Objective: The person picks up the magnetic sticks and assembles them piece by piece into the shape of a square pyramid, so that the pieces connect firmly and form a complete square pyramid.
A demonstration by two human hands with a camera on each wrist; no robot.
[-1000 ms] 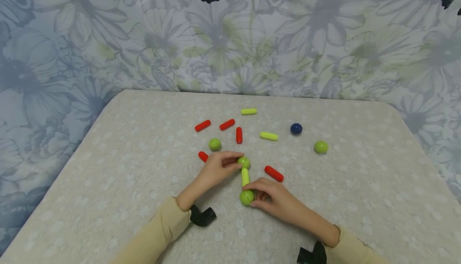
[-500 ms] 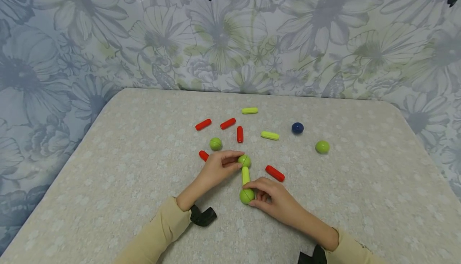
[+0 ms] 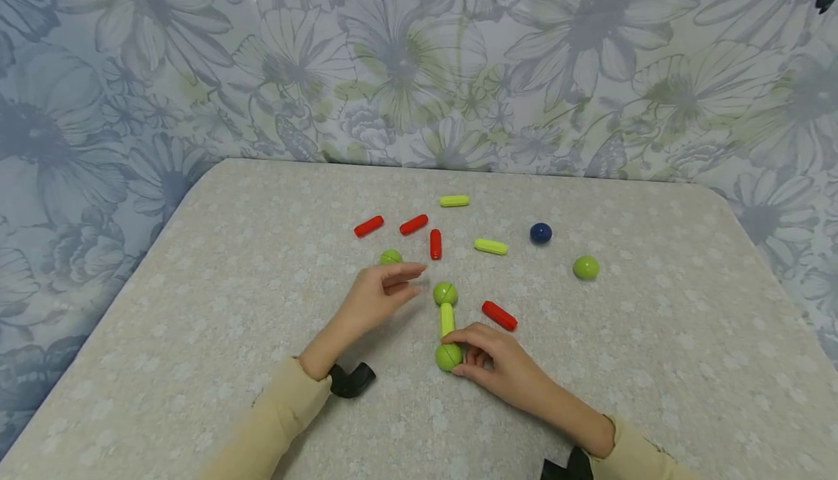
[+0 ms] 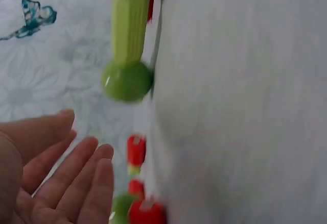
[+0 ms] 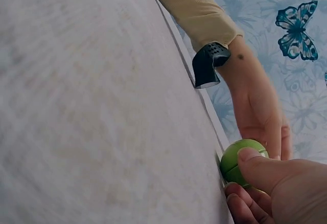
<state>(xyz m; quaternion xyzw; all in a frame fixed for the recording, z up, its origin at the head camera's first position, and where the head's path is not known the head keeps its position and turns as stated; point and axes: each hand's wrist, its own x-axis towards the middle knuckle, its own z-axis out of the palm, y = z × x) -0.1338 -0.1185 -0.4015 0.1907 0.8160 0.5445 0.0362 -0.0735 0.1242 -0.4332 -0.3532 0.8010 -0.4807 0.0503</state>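
Two green balls joined by a yellow-green rod (image 3: 447, 320) form a dumbbell shape on the table in the head view. My right hand (image 3: 500, 364) pinches its near ball (image 3: 448, 357) between thumb and fingers; the right wrist view shows the thumb on that ball (image 5: 236, 158). The far ball (image 3: 445, 293) stands free of both hands. Just left of it my left hand (image 3: 380, 294) holds nothing, fingers loosely extended. In the left wrist view the open palm (image 4: 66, 178) lies apart from the dumbbell's far ball (image 4: 127, 81).
Beyond the hands lie red rods (image 3: 414, 225), yellow-green rods (image 3: 491, 246) and a dark blue ball (image 3: 540, 233). A green ball (image 3: 585, 268) sits at the right, another (image 3: 390, 256) partly behind my left hand. One red rod (image 3: 500, 316) lies right of the dumbbell.
My left hand has let go of the far green ball and moved left, now covering the red rod beside it. The right hand keeps its pinch on the near ball.
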